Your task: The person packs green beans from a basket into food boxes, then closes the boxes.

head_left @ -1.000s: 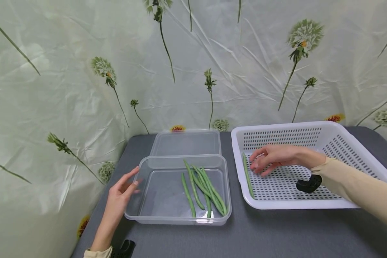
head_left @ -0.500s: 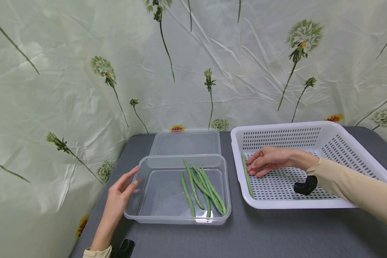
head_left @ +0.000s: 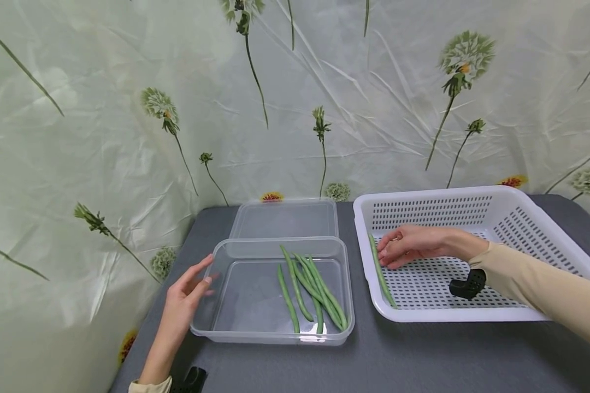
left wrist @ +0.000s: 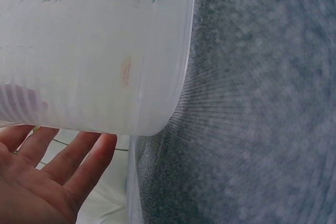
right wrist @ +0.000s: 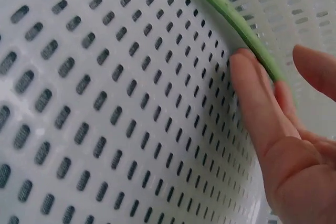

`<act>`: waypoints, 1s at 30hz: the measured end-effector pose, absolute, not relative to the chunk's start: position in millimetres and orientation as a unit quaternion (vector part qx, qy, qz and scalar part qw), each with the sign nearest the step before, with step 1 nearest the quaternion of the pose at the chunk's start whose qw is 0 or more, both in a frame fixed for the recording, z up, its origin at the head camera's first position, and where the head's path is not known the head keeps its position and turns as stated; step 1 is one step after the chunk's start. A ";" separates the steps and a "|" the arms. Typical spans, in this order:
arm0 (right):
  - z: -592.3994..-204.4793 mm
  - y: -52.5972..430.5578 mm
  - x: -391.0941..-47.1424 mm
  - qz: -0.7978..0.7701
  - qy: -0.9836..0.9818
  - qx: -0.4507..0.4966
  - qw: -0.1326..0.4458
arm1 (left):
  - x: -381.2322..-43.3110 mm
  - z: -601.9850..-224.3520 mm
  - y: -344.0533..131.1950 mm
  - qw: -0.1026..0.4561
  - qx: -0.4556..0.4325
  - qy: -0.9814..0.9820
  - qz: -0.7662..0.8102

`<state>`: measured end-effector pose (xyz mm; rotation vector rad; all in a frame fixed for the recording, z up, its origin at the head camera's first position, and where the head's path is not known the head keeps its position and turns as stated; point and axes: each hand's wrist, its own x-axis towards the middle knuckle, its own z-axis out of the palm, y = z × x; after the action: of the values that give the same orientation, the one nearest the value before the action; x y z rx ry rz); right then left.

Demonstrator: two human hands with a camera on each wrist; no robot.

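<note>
My right hand [head_left: 415, 245] is inside the white slotted basket [head_left: 452, 315], at its left wall. In the right wrist view, fairly straight fingers [right wrist: 257, 93] touch the side of a long green bean [right wrist: 231, 17], with the thumb apart from it. That bean leans along the basket's left side in the head view. At the left, my left hand [head_left: 184, 297] has its fingers spread against the outer wall of a clear plastic box [head_left: 241, 335]. Several green beans [head_left: 319, 289] lie in the right half of that box.
A clear lid [head_left: 285, 218] lies behind the box. Both containers stand on a grey-covered table [head_left: 373, 355], a narrow strip of cloth between them. A pale curtain [head_left: 275, 136] with a dandelion print hangs behind the table.
My right hand has moved slightly left to the bean at the basket's wall. The bean's near end has shifted a little right. My left hand stays in place.
</note>
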<state>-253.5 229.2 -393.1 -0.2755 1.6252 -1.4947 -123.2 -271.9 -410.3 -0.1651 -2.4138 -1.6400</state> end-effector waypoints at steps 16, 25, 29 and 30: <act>-393.2 219.1 -246.9 -0.585 0.658 -0.127 0.456 | -123.0 -409.7 -271.5 0.109 -0.053 -0.823 -0.555; -384.7 218.6 -248.4 -0.602 0.642 -0.135 0.456 | -122.4 -409.8 -271.4 0.112 -0.057 -0.820 -0.559; -376.1 219.4 -249.6 -0.613 0.626 -0.149 0.459 | -123.1 -410.3 -271.7 0.112 -0.058 -0.820 -0.558; -373.6 219.9 -249.7 -0.615 0.623 -0.152 0.458 | -123.4 -410.5 -271.8 0.113 -0.058 -0.820 -0.558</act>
<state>-249.7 219.9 -373.6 -0.3757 1.5349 -1.5162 -123.4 -271.8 -410.5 -0.1700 -2.4053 -1.6387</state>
